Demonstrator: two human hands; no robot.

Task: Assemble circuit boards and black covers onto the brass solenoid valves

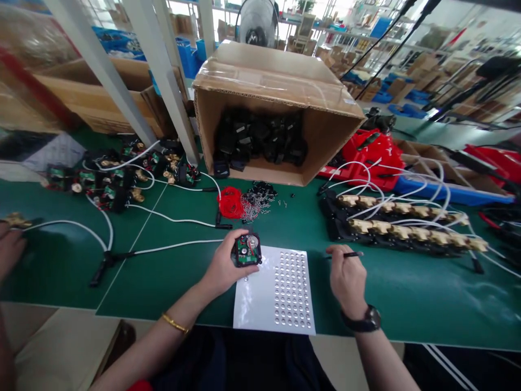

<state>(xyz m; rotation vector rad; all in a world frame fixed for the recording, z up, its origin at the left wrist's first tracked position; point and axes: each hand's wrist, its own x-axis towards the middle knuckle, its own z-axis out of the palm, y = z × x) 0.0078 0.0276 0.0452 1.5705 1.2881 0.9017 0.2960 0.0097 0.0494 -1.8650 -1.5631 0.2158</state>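
Observation:
My left hand [225, 264] holds a small black housing with a green circuit board [248, 250] by its edges, the board facing up toward me. Beneath and beside it lies a white sheet [256, 304] bearing rows of small round clear dots [292, 288] on its right part. To the right of the sheet, my right hand [347, 274] is closed round a thin black pen-like tool [352, 254] whose exact kind I cannot make out. Beyond my left hand sits a red ring-shaped tray [231, 203], with loose screws [256, 203] spilling beside it.
An open cardboard box [277, 70] of black parts stands behind. Brass-fitted black assemblies [402, 222] with white cables lie at right. More circuit-board units [114, 184] and cables spread at left. Another person's hand [10, 244] is at the far left edge.

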